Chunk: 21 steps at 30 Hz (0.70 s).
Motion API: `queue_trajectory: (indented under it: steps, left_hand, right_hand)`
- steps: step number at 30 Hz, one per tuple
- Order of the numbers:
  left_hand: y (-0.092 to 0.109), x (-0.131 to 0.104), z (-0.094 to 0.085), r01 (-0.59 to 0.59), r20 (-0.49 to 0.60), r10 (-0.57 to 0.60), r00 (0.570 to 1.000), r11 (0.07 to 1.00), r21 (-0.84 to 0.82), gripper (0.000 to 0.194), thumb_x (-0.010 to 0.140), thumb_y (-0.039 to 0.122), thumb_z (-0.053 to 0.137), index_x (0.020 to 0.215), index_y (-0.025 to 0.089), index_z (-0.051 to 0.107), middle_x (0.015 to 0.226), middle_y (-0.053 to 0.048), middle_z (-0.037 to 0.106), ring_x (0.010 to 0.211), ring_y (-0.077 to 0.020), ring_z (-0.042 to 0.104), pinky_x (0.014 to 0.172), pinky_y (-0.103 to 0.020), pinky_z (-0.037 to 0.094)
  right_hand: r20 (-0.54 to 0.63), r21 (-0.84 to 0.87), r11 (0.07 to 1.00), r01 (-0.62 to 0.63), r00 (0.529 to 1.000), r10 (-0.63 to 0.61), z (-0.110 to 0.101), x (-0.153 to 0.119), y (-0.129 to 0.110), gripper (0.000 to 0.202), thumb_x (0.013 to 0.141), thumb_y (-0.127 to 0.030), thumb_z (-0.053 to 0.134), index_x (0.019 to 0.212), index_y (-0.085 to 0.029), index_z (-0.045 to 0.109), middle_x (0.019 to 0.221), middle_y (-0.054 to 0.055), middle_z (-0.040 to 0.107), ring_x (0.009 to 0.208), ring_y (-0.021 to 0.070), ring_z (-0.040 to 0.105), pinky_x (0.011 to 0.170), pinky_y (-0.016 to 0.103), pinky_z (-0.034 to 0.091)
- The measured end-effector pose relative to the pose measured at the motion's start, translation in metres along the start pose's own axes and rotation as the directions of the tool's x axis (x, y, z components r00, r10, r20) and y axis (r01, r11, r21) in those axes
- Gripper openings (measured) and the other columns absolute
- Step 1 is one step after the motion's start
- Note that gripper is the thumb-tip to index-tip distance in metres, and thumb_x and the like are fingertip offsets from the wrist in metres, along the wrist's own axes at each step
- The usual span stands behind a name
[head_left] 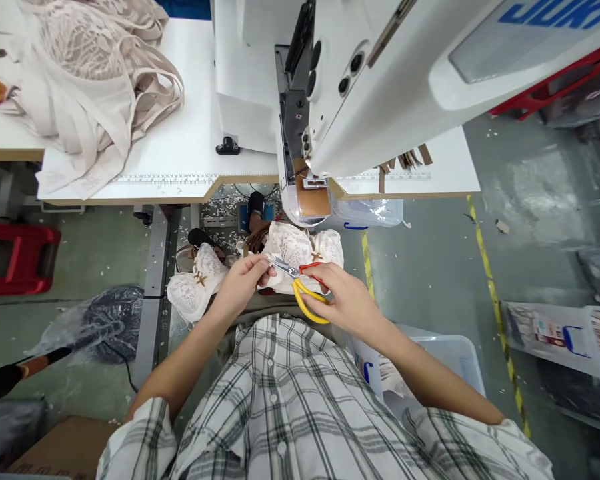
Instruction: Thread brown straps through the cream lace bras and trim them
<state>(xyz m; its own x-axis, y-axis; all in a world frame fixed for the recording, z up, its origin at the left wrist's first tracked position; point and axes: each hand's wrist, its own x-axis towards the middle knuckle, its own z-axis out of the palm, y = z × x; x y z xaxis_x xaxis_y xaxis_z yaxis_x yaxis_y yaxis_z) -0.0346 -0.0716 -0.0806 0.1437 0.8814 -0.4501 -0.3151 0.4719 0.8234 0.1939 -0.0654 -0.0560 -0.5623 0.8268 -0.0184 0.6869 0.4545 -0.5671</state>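
Note:
My right hand (pixel 347 299) holds a pair of scissors (pixel 307 293) with one yellow and one red handle. The blades point left toward my left hand (pixel 243 283), where thumb and fingertips pinch the edge of a white lace bra (pixel 290 243) by the blade tips. Exactly which part is pinched is hidden by the fingers. Across my lap lie this bra and a second lace cup (pixel 200 283) with a small brown bow, left of my left wrist. Behind the left fingertips hang some brown strips (pixel 258 238).
Ahead stands a white sewing machine (pixel 380 93) on a white table (pixel 195 133). A pile of beige bras (pixel 95 87) covers its left part; brown strips (pixel 410 159) lie at right. Plastic bins (pixel 455 353) stand at my right, a red stool (pixel 17 257) at left.

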Motion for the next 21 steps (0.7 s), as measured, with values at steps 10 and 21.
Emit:
queue_trajectory:
  steps: [10,21]
  left_hand:
    - [-0.001,-0.002,-0.001,0.021,-0.006,-0.021,1.0,0.998,0.053,0.019,0.079,0.027,0.057,0.065,0.016,0.061,0.065,0.0,0.054,0.052,-0.008,0.033,0.05,-0.025,0.021]
    - [-0.006,0.001,-0.002,-0.011,-0.043,0.007,0.999,0.994,-0.106,0.032,0.075,0.045,0.077,0.071,0.015,0.066,0.064,0.0,0.059,0.052,-0.0062,0.043,0.05,-0.022,0.031]
  right_hand:
    - [0.069,0.06,0.996,-0.063,0.996,0.059,-0.001,-0.011,0.009,0.031,0.09,-0.033,0.064,0.12,-0.027,0.062,0.099,0.004,0.073,0.072,0.0177,0.067,0.065,0.032,0.055]
    - [0.044,0.178,0.975,-0.132,0.991,0.126,0.001,-0.015,0.002,0.045,0.074,-0.023,0.069,0.117,-0.026,0.057,0.112,0.006,0.066,0.079,0.0193,0.065,0.067,0.033,0.055]
